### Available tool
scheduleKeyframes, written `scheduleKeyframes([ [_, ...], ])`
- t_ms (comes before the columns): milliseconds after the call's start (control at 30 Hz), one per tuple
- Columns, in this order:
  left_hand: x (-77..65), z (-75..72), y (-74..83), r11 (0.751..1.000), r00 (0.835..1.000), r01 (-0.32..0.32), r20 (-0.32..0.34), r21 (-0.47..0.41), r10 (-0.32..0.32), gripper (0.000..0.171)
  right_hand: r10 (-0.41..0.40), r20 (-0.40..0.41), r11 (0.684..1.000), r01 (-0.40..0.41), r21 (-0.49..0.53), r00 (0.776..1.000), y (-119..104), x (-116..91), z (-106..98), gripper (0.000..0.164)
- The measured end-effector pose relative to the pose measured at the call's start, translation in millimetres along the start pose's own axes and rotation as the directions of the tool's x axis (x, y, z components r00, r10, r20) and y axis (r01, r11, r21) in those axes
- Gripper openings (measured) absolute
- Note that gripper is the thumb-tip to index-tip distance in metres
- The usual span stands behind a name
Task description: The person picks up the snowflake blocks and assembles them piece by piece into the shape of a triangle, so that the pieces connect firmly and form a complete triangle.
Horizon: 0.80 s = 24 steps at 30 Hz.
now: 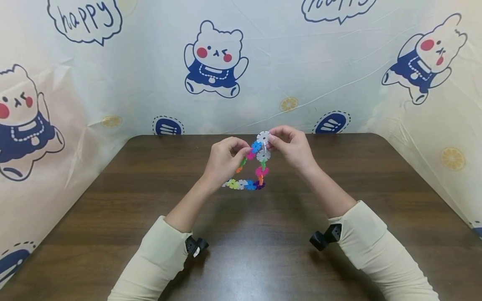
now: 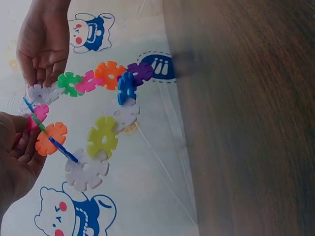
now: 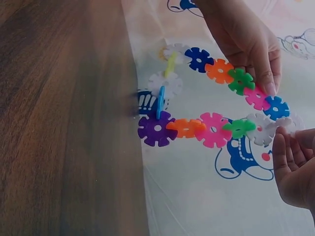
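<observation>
Plastic snowflake discs are linked edge to edge in a many-coloured chain, bent into a loop and held up above the table. My left hand pinches a pink disc near the top of the loop. With thumb and fingertips, my right hand grips a white disc at the top. A blue disc lies between the two hands, right at that white disc. Lower down, a yellow disc, a purple disc and several others hang along the bottom.
The brown wooden table spreads beneath both forearms. Behind it and at its sides hangs a pale sheet printed with bears and orange slices. A small black camera sits on each wrist, the left camera and the right camera.
</observation>
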<state>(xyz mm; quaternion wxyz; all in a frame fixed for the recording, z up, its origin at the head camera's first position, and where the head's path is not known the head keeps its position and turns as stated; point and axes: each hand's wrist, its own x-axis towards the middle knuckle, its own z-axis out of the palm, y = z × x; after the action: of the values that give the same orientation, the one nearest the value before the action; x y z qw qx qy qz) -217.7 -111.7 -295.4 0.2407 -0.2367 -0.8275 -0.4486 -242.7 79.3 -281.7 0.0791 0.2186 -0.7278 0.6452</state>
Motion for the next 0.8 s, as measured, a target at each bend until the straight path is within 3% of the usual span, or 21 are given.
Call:
scheduleKeyframes([
  [167, -1.7, 0.7, 0.1, 0.999, 0.999, -0.028, -0.023, 0.039, 0.029, 0.009, -0.005, 0.013, 1.000, 0.005, 0.009, 1.000, -0.6, -0.8, 0.8, 0.022],
  [267, -3.2, 2.1, -0.9, 0.995, 0.996, -0.073, -0.055, 0.065, 0.077, 0.010, -0.031, 0.027, 0.999, 0.031, 0.014, 0.999, -1.8, -1.8, 1.4, 0.021],
  [500, -3.6, 4.2, -0.3, 0.981, 0.970, -0.170, -0.160, 0.092, 0.183, 0.007, -0.132, 0.039, 0.991, 0.133, -0.024, 0.990, -4.3, -1.7, 5.7, 0.018],
  [600, -3.3, 3.5, 0.3, 0.981, 0.968, -0.172, -0.170, 0.090, 0.185, 0.008, -0.141, 0.030, 0.990, 0.141, -0.013, 0.990, -4.5, -1.4, 6.8, 0.017],
  [800, -3.6, 2.5, -0.9, 0.989, 0.980, -0.127, -0.147, 0.074, 0.137, 0.009, -0.120, 0.030, 0.992, 0.121, -0.023, 0.992, -2.3, -0.8, 8.0, 0.017],
])
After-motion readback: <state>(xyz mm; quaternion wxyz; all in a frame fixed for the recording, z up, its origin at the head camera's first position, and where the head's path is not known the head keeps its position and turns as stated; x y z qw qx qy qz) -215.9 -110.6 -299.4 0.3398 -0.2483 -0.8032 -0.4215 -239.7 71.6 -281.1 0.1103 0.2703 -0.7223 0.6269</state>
